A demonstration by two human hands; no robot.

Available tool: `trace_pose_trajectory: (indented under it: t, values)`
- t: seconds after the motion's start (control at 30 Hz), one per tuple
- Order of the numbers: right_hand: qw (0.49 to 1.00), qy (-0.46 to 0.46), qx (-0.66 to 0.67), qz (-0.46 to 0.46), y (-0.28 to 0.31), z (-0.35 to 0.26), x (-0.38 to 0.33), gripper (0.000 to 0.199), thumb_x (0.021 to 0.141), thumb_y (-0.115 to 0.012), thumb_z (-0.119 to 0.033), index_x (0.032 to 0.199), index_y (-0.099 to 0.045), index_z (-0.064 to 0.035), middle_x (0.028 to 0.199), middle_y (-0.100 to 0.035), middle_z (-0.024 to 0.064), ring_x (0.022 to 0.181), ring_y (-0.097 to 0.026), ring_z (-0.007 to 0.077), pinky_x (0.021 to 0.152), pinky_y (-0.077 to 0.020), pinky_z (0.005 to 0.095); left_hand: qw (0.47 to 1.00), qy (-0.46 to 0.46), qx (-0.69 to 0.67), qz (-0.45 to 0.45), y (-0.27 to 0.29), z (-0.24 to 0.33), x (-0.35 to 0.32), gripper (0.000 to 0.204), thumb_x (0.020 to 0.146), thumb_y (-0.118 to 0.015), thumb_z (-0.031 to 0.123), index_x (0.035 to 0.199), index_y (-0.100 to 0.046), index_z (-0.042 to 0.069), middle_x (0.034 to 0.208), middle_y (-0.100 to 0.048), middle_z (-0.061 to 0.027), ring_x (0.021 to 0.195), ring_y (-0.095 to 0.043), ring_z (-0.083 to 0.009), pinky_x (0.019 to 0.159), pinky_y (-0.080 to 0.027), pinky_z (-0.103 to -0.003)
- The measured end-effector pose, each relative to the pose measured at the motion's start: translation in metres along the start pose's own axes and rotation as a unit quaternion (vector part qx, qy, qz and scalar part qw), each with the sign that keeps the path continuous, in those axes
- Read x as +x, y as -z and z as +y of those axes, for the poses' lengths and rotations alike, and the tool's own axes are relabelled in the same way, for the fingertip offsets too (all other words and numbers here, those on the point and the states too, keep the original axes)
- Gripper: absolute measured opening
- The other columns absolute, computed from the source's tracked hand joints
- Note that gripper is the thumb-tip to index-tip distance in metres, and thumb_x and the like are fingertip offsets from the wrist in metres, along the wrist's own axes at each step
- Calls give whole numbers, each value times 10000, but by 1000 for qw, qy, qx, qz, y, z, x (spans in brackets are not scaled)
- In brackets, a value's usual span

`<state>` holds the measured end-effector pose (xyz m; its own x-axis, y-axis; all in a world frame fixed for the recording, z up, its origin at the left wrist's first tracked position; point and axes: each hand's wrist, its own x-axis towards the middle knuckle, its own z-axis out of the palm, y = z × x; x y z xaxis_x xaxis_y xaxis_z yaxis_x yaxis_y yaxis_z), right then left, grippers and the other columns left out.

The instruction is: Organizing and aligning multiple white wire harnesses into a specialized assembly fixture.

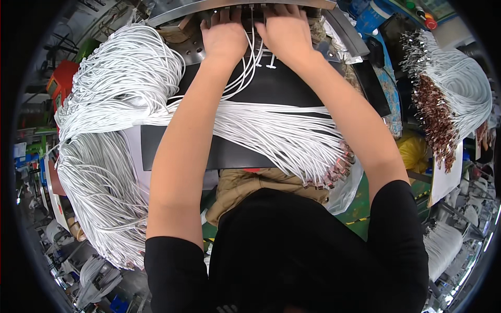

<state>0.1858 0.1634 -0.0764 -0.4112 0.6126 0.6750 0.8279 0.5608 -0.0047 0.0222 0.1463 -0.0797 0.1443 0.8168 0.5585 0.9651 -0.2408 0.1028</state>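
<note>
Both my arms reach forward to a metal machine edge [240, 6]. My left hand [224, 41] lies palm down there, its fingers stretched and the outer one apart, with the tips hidden under the edge. Beside it, my right hand [286, 36] also has stretched fingers, its thumb apart and its other fingertips hidden. A few white cables [249, 70] run up between the two hands into the machine. Two small white T-shaped pieces [271, 65] sit below the right hand. Under my forearms, a fanned bundle of white cables [271, 130] crosses a black work surface [177, 148], its metal connectors toward the right.
Large looped bundles of white cables [122, 68] are piled at the left, with another bundle [102, 193] hanging below. At right hangs a cable bundle [459, 83] with copper-coloured and silver ends. A metal bar [345, 32] stands beyond my right hand. Brown cloth [245, 188] lies near my lap.
</note>
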Motion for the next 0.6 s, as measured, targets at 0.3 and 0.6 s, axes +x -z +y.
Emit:
trace_pose_trajectory:
  t: [0.3,0.6]
  values:
    - [990,-61,77,-97,24,-5,-16,415,970,-624,-329,1261,-642,-35,973,-698,177,932,-675,295,827,-544,384,985,-60,50,152,2,-20,-36,222,926,-633,255,1013,-727,74,1022,-694,-157,909,-670,-345,877,-523,-467]
    - [894,-403,151,121,199,56,-288,246,1043,-475,-80,849,-597,9,786,-564,21,710,-503,107,619,-405,263,445,446,-739,-238,158,17,-320,322,1045,-548,292,919,-652,15,826,-675,-78,724,-649,-159,634,-484,-266]
